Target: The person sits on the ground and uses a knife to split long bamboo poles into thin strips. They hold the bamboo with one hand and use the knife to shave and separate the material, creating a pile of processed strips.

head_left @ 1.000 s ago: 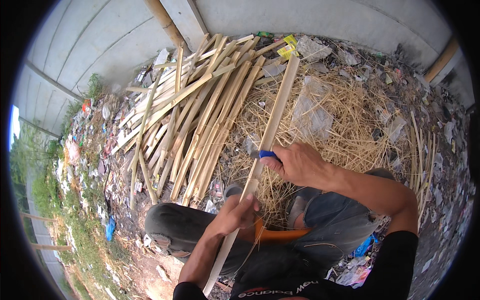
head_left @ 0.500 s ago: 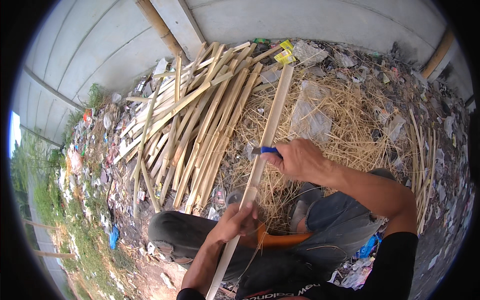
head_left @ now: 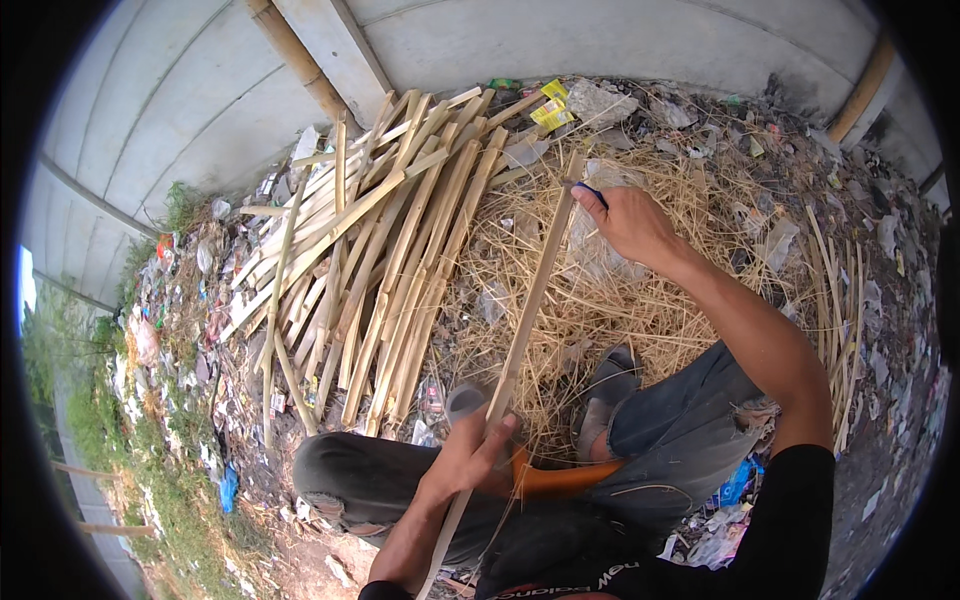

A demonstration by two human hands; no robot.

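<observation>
A long, pale split bamboo strip (head_left: 533, 300) slants from my lap up toward the far end of the straw. My left hand (head_left: 468, 456) is closed round its lower part, above my bent legs. Near the strip's far tip, my right hand (head_left: 632, 226) grips a small knife with a blue handle (head_left: 592, 190). The knife's blade lies against or right beside the strip; its edge is too small to make out. An orange curved piece (head_left: 560, 481) lies between my legs, partly hidden by my left hand.
A heap of split bamboo strips (head_left: 400, 270) lies at the left. Loose straw-like shavings (head_left: 690, 250) cover the ground ahead, with plastic litter among them. A few thin strips (head_left: 838, 320) lie at the right. A concrete wall (head_left: 600, 45) with bamboo poles closes off the back.
My right hand has moved with the knife up the strip, away from me, to near its far tip. The strip has turned and shows a narrower side. My left hand keeps its hold.
</observation>
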